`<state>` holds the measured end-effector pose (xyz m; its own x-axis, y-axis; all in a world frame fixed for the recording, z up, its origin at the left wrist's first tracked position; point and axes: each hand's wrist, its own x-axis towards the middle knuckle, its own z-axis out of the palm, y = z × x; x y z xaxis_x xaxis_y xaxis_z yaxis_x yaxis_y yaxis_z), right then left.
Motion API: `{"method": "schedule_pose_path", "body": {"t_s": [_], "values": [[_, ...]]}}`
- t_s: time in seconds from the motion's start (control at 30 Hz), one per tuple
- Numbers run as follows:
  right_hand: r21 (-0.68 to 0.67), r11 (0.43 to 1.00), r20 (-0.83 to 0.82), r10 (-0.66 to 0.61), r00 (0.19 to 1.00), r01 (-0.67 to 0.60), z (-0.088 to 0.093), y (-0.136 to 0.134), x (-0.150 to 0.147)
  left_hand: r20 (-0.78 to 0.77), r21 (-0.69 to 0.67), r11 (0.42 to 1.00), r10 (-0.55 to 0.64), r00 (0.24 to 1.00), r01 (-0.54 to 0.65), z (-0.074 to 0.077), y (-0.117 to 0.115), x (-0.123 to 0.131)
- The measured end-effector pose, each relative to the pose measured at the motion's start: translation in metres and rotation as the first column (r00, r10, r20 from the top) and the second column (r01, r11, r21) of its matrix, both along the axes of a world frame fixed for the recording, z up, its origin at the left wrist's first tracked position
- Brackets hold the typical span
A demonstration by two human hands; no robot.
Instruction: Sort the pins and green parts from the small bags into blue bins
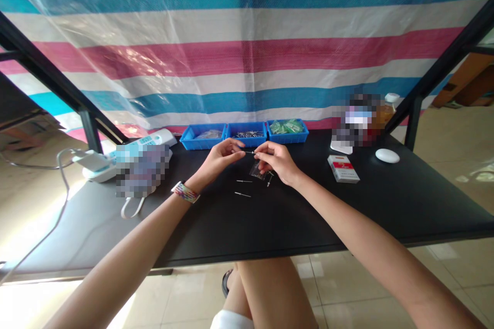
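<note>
A thin metal blind rivet (250,152) spans the gap between my two hands above the black table. My left hand (226,157) pinches one end between thumb and forefinger. At the other end, the fingertips of my right hand (281,162) close on the rivet. A small clear plastic bag (256,170) is just under my right fingers; whether they hold it too is unclear. Two loose rivets, an upper one (244,181) and a lower one (243,195), lie nearer me. More rivets (269,181) are beside the bag, partly hidden by my right hand.
Behind my hands stand three blue bins: clear bags (209,134) left, rivets (249,134) in the middle, green packets (286,126) right. A power strip (154,140) with a charger (91,160) sits left. A cigarette pack (343,168) and white oval object (387,156) lie right.
</note>
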<state>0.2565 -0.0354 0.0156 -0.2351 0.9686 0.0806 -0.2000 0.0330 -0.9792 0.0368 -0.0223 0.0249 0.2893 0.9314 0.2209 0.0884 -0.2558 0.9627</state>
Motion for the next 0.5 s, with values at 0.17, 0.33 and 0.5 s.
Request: {"method": "schedule_pose_path", "body": {"t_s": [0.17,0.33,0.5], "values": [[0.107,0.992,0.058,-0.069,0.996,0.062,-0.0031,0.0004,-0.0018,-0.112,-0.065,0.996,-0.072,0.991,0.065,0.0010,-0.0030,0.0012],[0.145,0.987,0.100,-0.078,0.992,0.063,-0.0067,0.0018,-0.0014,-0.120,-0.062,0.995,-0.082,0.989,0.075,0.0014,-0.0040,0.0030],[0.092,0.994,0.065,-0.062,0.996,0.055,-0.0042,0.0011,-0.0013,-0.129,-0.041,0.997,-0.075,0.989,0.071,-0.0007,-0.0015,0.0021]]}}
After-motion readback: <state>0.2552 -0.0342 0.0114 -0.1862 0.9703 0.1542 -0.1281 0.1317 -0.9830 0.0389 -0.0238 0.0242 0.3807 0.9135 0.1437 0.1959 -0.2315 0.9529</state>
